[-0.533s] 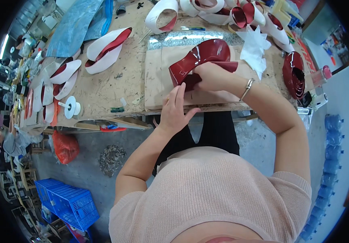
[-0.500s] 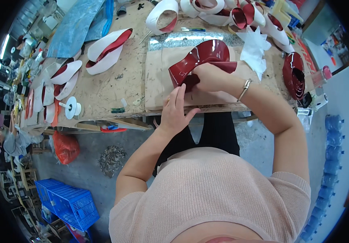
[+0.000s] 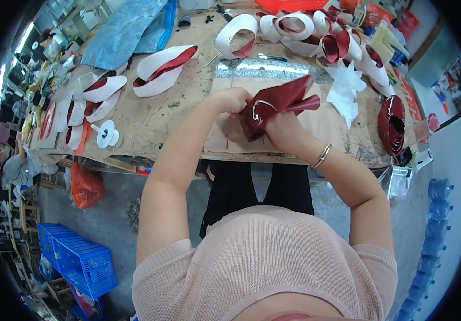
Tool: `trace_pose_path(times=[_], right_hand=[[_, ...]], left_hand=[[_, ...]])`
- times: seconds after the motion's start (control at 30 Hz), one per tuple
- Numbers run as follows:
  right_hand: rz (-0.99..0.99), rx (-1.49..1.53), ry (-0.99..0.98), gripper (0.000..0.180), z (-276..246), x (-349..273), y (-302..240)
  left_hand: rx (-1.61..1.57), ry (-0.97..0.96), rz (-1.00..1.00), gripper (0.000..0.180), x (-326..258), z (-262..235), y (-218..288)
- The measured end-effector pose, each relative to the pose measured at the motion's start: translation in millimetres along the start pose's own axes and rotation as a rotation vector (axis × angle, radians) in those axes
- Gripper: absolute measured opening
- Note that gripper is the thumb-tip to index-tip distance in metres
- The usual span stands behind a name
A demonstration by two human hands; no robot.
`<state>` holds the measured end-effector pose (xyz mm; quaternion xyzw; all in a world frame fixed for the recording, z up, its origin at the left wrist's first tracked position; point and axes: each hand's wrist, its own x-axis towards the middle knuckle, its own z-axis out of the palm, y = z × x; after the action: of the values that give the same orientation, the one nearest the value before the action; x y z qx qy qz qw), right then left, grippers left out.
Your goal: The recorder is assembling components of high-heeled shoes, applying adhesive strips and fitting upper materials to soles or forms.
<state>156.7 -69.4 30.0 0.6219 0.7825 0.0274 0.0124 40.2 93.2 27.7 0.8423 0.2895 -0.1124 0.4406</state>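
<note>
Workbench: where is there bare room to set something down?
Between the white reel and left forearm; a smaller patch lies between the white paper and dark red bundle. The far right is crowded with white loops; the left end with white pieces.

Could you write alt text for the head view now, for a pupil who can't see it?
A left-hand grip and a right-hand grip hold a shiny dark red piece over a worktable. White pieces with red insides lie to the left and beyond; a jagged white sheet and dark red coil lie to the right.
</note>
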Motion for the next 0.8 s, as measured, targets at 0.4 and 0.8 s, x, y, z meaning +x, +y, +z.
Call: trace_pose_path(times=[0.4,0.8], right_hand=[[-0.07,0.531,-0.023,0.021,3.0,-1.1,-2.6],[0.029,0.534,-0.181,0.024,-0.7,10.0,-5.0]], left_hand=[[0.119,-0.037,-0.061,0.019,35.5,6.2,-10.1],[0.159,0.062,0.065,0.018,30.2,-1.4,-17.4]])
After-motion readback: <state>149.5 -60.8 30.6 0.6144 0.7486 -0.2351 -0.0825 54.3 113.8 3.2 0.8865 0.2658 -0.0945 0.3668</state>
